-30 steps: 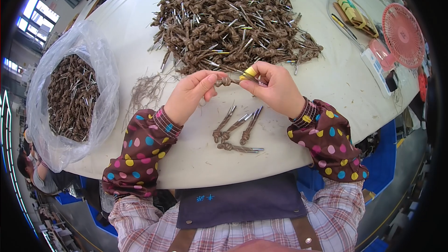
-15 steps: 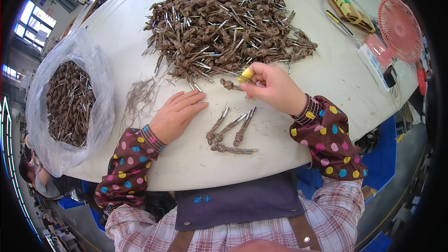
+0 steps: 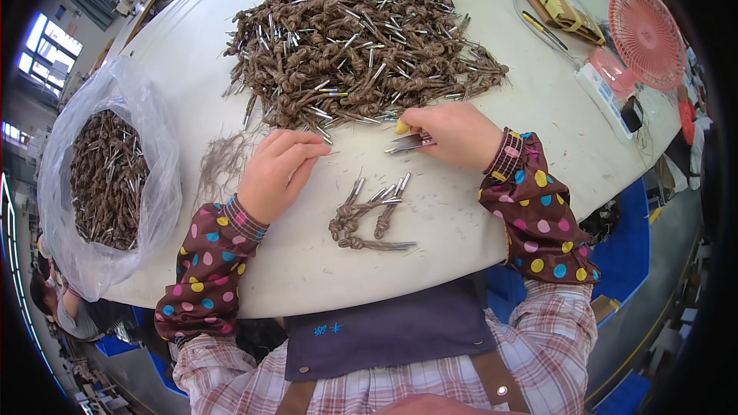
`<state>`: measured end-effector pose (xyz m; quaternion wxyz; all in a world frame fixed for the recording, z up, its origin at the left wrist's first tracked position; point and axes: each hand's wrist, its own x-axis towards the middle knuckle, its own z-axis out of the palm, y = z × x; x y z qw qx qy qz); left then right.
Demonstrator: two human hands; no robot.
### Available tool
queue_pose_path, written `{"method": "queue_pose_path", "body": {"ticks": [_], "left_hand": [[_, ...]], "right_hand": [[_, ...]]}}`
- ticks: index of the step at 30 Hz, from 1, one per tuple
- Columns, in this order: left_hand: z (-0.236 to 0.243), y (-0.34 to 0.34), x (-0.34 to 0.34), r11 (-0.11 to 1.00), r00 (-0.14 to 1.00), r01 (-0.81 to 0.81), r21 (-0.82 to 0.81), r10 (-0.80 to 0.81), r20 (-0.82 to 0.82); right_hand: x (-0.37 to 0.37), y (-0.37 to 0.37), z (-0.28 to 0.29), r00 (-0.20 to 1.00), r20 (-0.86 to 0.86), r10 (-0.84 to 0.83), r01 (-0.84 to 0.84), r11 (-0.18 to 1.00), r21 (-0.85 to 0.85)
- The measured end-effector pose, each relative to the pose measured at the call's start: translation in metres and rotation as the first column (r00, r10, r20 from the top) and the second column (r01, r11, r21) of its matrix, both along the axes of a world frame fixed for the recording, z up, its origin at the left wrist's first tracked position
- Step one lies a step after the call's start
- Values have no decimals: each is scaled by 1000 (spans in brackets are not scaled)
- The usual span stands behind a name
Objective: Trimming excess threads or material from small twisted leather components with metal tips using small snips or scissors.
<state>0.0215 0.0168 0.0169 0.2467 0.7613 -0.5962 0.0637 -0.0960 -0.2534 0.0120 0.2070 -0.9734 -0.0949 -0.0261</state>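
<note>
Right hand (image 3: 460, 137) has its grip closed round some metal snips (image 3: 401, 144). Left hand (image 3: 275, 174) is by the near edge of the brown cord pile (image 3: 354, 42), can't tell if that grip's pinching anything. Few knotted cords (image 3: 383, 223) lie closer in on the pale surface (image 3: 453, 223).

Maroon sleeves (image 3: 532, 219) with pink, yellow and blue dots behind the hands (image 3: 278, 173), brown cords (image 3: 346, 38) with silver tips beyond, cream tabletop (image 3: 446, 207) beneath, navy apron (image 3: 384, 334) nearer the body, pink fan (image 3: 646, 37) far right.
</note>
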Motion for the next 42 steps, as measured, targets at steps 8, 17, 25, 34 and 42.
{"method": "queue_pose_path", "body": {"ticks": [8, 17, 25, 34, 42], "left_hand": [[-12, -27, -24, 999, 407, -20, -50, -38, -913], [-12, -23, -26, 980, -41, -187, -70, -79, -996], [-4, -11, -15, 976, 376, -217, -33, 52, -925], [-2, -12, -11, 970, 347, -241, 16, 101, -932], [8, -16, -16, 949, 988, -143, -280, 154, 18]], "right_hand": [[7, 42, 12, 993, -103, -61, 111, 140, 984], [6, 62, 12, 969, -208, -134, 219, 75, 973], [1, 35, 19, 939, 87, -332, 17, 297, 955], [-2, 51, 3, 970, 102, -219, 133, 837, 530], [1, 49, -2, 972, -43, -229, 215, 812, 542]]}}
